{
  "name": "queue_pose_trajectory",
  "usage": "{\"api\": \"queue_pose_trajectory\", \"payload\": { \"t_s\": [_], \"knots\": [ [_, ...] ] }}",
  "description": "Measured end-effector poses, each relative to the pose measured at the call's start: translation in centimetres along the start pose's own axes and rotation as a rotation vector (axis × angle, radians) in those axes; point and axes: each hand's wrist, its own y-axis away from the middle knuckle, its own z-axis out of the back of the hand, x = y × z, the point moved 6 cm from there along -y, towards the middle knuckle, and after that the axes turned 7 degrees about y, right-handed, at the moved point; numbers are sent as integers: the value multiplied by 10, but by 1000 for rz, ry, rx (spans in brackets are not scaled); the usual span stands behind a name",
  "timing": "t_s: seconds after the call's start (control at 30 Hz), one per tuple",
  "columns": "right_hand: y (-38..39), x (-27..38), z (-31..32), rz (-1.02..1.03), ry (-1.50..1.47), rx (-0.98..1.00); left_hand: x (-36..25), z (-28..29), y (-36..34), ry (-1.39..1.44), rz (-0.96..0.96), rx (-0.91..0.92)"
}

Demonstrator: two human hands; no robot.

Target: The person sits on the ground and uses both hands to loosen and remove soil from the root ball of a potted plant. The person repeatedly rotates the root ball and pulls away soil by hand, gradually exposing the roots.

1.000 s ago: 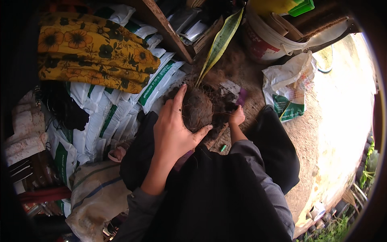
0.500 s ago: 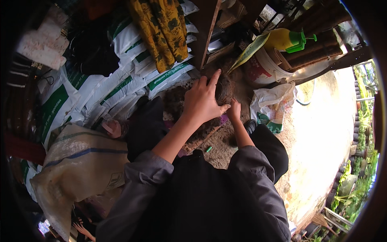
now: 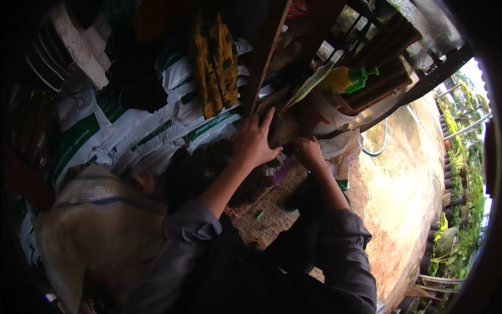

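Between my hands is a dark brown, fibrous root ball [image 3: 283, 129] with a long, yellow-edged green leaf [image 3: 309, 86] rising from its far side. My left hand [image 3: 253, 140] grips it from the left, thumb on the near side and index finger stretched along the far side. On the right, the curled fingers of my right hand [image 3: 307, 153] press against its near right side; their tips are partly hidden. Dark loose soil [image 3: 222, 159] lies below and left of the root ball, beside a strip of purple [image 3: 284, 171].
Stacked white-and-green sacks [image 3: 78, 133] fill the left, with a woven beige sack [image 3: 99, 209] nearer. A white bucket [image 3: 327, 112] and a yellow spray bottle with a green head [image 3: 342, 80] stand at the far right. A small green piece [image 3: 260, 214] lies on the ground.
My right hand has moved up along the root ball's right side, its fingers curled against it. My left hand keeps its grip. The view has shifted and darkened.
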Motion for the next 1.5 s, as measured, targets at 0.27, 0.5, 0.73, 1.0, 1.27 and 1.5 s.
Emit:
{"api": "queue_pose_trajectory", "payload": {
  "t_s": [0.27, 0.5, 0.73, 1.0, 1.27, 1.5],
  "knots": [
    [-12, 21, 34, 50, -36, -305, 7, 9, -8, 18, 17, -19],
    [-17, 21, 52, 134, -8, -356, -2, 5, -15, 44, 5, -11],
    [-15, -2, 54, -26, -321, -434, 9, 4, -22, 289, -3, -28],
    [-24, -2, 64, -44, -624, -428, 15, 5, -31, 637, -37, -139],
    [-29, 10, 53, -135, -707, -358, 32, -7, -34, 1221, 216, -47],
    [-31, 28, 65, -36, -425, -421, 31, 0, -30, 1209, 157, -61]
  ]
}}
